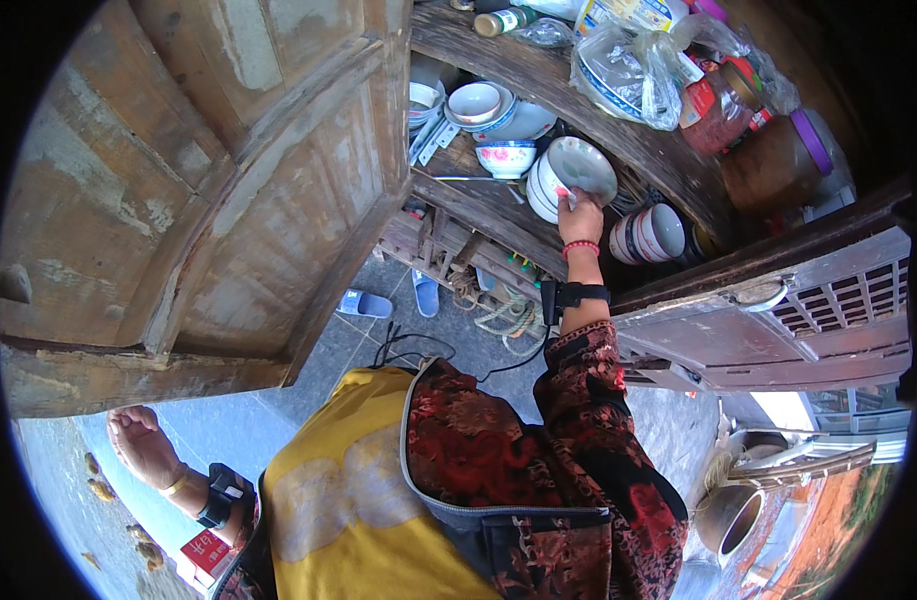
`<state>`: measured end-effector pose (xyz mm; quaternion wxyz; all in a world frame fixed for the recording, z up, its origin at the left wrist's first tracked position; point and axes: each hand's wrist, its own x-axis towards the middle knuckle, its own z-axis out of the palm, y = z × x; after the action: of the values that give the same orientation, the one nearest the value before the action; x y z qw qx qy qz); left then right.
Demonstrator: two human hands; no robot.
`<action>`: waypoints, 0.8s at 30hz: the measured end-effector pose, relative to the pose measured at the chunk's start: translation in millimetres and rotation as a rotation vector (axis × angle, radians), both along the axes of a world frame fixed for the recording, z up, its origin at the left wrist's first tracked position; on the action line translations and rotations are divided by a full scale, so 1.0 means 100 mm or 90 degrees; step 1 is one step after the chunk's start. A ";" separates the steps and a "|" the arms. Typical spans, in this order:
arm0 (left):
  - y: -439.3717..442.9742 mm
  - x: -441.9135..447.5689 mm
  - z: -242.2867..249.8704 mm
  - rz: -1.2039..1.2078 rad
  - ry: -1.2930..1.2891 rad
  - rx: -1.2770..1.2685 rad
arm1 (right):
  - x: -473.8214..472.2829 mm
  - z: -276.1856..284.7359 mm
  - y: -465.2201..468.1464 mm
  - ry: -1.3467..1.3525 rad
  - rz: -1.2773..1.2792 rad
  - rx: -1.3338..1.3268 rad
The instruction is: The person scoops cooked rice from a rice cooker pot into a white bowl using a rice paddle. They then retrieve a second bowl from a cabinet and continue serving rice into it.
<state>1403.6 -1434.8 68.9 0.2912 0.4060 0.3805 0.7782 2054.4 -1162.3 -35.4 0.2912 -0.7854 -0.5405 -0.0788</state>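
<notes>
My right hand (581, 217), with a red beaded bracelet at its wrist, reaches into an open wooden cupboard. Its fingers grip the side of a tilted stack of white floral bowls (552, 180), whose top bowl shows its inside. Left of that stack sits a bowl with pink flowers (506, 159). Another stack of bowls (648, 234) lies on its side to the right of my hand. Low at the left, my left hand (143, 448) is beside the edge of the wooden door (203, 187). Its fingers are loosely bent and its visible palm holds nothing.
More bowls (477, 103) stand deeper on the same shelf. Above, the upper shelf board (548, 79) carries a bagged plate (616, 82) and large jars (773, 165). A second door with a handle (762, 304) hangs at right. Blue slippers (365, 304) and a black cable (413, 341) are below.
</notes>
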 end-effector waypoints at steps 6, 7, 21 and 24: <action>-0.02 0.10 0.01 0.010 0.009 0.009 | 0.02 0.09 0.10 0.011 0.002 -0.056; -0.02 0.11 0.00 0.016 0.003 0.007 | 0.02 0.08 0.11 0.011 -0.010 -0.074; 0.02 0.27 -0.16 0.050 -0.019 0.004 | -0.02 0.07 0.12 -0.065 0.023 -0.272; 0.04 0.34 -0.17 0.074 -0.038 -0.001 | 0.04 0.10 0.15 -0.040 0.021 -0.267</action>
<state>1437.2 -1430.8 51.8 0.2566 0.3599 0.3950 0.8054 2058.3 -1146.9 -25.1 0.1061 -0.8171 -0.5664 0.0158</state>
